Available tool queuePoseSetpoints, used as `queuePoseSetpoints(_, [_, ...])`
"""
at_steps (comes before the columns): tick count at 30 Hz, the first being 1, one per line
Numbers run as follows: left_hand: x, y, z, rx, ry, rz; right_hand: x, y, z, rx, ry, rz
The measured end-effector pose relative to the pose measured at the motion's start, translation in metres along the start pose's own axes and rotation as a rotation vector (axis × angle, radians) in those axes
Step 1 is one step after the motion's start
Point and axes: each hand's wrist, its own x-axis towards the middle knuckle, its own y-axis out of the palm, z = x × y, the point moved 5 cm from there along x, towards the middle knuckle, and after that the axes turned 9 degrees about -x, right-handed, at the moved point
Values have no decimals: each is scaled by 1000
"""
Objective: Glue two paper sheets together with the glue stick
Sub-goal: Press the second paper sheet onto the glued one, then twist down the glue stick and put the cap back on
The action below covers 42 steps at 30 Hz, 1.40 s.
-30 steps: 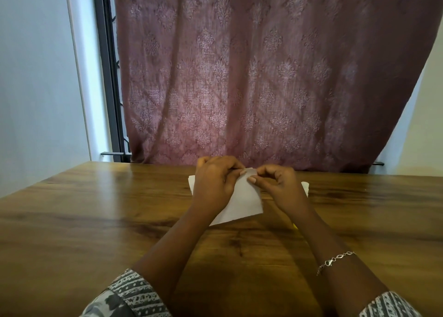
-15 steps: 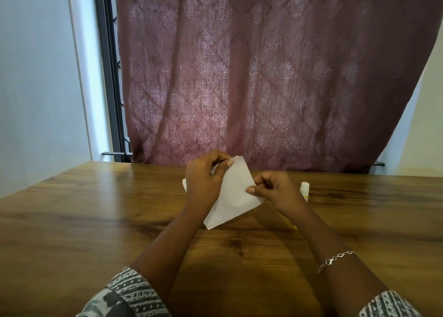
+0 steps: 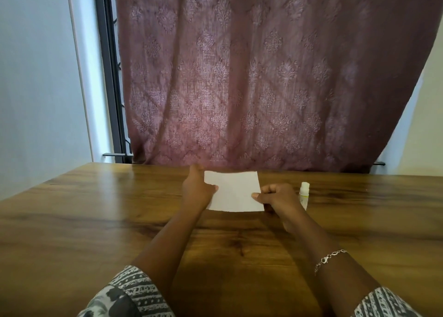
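A white paper sheet [image 3: 236,191] is held flat and squared just above the wooden table [image 3: 96,220], toward its far side. My left hand [image 3: 197,189] pinches its left edge, thumb on top. My right hand [image 3: 275,198] pinches its lower right corner. I cannot tell whether it is one sheet or two lying together. A small white glue stick [image 3: 304,192] stands upright on the table just right of my right hand, its lower part hidden behind the hand.
A patterned mauve curtain [image 3: 251,76] hangs behind the table's far edge. A dark window frame [image 3: 107,76] and a pale wall lie at the left. Bare wood stretches left, right and toward me.
The paper was tilted and gripped close at its top between both hands. It has turned level and spread out, my hands have moved apart to its sides, and the glue stick has come into sight.
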Motion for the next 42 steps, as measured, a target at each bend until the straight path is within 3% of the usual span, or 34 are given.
queuePoseSetpoints(5, [4,10,18,245,-58,135,0,12,-7,-258,52,77])
queuePoseSetpoints(9, [3,18,30,444,-97,227,0,17,-9,-501,-12,93])
queuePoseSetpoints(30, [-4,31,38,927,-30,468,-9,27,1,-1016,-169,161])
queuePoseSetpoints(34, [1,32,40,852,25,446,-8,-3,16,-715,-283,-34])
queuePoseSetpoints(38, [4,31,26,647,155,293,-21,-68,29,-376,-504,-605])
queuePoseSetpoints(40, [3,28,21,563,171,237,-23,-93,19,-275,-473,-760])
queuePoseSetpoints(42, [1,26,18,529,185,217,-16,-111,4,-238,-381,-782])
